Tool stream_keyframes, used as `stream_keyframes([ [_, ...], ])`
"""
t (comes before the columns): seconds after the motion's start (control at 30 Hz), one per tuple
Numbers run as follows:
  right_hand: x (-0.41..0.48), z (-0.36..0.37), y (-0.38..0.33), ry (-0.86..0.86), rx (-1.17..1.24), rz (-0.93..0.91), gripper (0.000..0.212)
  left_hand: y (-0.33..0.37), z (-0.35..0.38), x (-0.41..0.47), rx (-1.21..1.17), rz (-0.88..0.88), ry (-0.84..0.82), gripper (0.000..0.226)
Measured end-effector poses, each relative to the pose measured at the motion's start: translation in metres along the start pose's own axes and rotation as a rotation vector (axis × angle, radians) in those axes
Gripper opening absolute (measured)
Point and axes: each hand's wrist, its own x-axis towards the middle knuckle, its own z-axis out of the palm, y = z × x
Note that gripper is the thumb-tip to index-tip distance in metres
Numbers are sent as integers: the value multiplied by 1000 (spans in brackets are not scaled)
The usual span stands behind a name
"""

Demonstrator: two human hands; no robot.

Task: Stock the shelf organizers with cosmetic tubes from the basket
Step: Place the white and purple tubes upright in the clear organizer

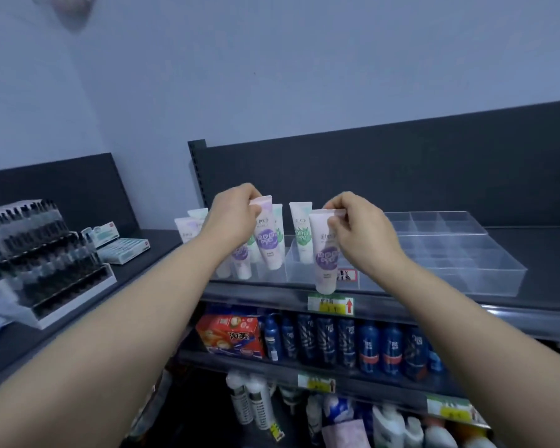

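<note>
My left hand (232,215) pinches the crimped top of a purple-print cosmetic tube (267,239), which stands tilted among several tubes in the left part of the clear organizer (288,263). My right hand (361,229) pinches the top of a second purple-print tube (324,257); this one hangs cap down in front of the organizer's front wall, over the shelf edge. A green-print tube (301,236) stands in the organizer between my hands. A second clear organizer (485,273) with divided cells sits to the right, with no tubes visible in it. The basket is out of view.
The dark top shelf (530,244) backs onto a dark panel. Below it, blue bottles (369,345) and a red box (230,334) fill a lower shelf. On the left counter stand a tiered rack of small bottles (36,253) and flat boxes (123,250).
</note>
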Motion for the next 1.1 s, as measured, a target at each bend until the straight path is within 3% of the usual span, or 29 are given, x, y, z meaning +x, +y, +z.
stream_keyframes([
  [0.17, 49, 23, 3, -2, -14, -36, 16, -7, 21, 48, 108, 24, -52, 14],
  [0.37, 91, 51, 16, -58, -60, -66, 13, -24, 51, 76, 253, 78, -282, 11],
  [0.73, 95, 97, 29, -226, -239, 2, 17, -45, 61, 84, 332, 180, -483, 25],
  [0.9, 94, 103, 27, -254, -301, -4, 16, -46, 60, 84, 536, 394, -447, 7],
  [1.1, 96, 105, 23, -264, -340, 16, 18, -52, 59, 87, 591, 440, -404, 13],
])
